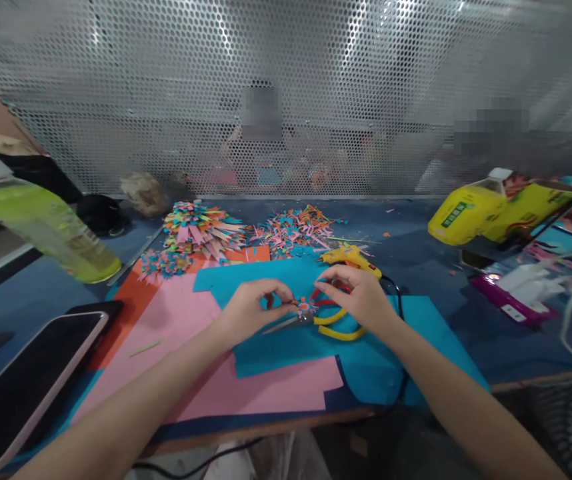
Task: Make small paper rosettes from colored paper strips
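Note:
Near the middle of the head view, my left hand [259,308] pinches a small fringed paper flower [306,307] in pink, orange and blue. To its right is my right hand [349,293], thumb and forefinger together; anything between those fingertips is too small to make out. Scissors [339,327] with red and yellow handles lie under the flower and beside the right hand, on blue paper [276,357]. Just behind that hand rests a yellow glue gun [351,256]. Pink paper [186,373] spreads out beneath my left forearm.
Fringed paper pieces [203,230] and shredded scraps [299,230] are heaped behind the papers. At the left are a green drink bottle [51,223] and a phone [31,387]. A yellow package [466,212] and a purple power strip [511,303] sit at the right. Perforated metal [166,133] rises behind.

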Demonstrator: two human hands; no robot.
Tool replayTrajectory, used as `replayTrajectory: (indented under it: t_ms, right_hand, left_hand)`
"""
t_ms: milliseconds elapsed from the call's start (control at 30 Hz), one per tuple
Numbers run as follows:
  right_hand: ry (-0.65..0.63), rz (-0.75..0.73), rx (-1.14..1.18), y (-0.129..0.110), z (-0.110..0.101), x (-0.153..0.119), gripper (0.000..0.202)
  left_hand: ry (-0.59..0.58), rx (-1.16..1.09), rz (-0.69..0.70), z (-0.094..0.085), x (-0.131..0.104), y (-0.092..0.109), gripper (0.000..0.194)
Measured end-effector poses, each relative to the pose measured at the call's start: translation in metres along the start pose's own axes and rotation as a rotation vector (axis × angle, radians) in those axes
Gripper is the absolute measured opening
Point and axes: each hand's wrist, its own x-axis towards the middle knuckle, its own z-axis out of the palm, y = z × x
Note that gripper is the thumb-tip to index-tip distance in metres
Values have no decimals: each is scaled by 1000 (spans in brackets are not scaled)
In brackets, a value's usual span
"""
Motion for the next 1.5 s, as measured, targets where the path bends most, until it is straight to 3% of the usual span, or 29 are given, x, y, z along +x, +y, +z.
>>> replayTrajectory:
  t_ms: [133, 233, 400, 800, 1500]
  right_hand:
    - [63, -159, -93, -3, 0, -3, 10]
    - [112, -379, -133, -6, -2, -6, 8]
    - [96, -688, -233, -8, -5, -12, 19]
    - [58, -766, -309, -13, -6, -16, 18]
    - [23, -750, -331, -9, -4, -15, 24]
  left_hand:
    - [60, 268, 327, -3, -2, -5, 11]
    - [110, 430, 604, -10, -4, -9, 16]
    - [170, 595, 821, -24, -9, 1, 20]
    - [223, 622, 835, -25, -9, 14, 21]
    - [257, 675, 801, -22, -11, 3, 18]
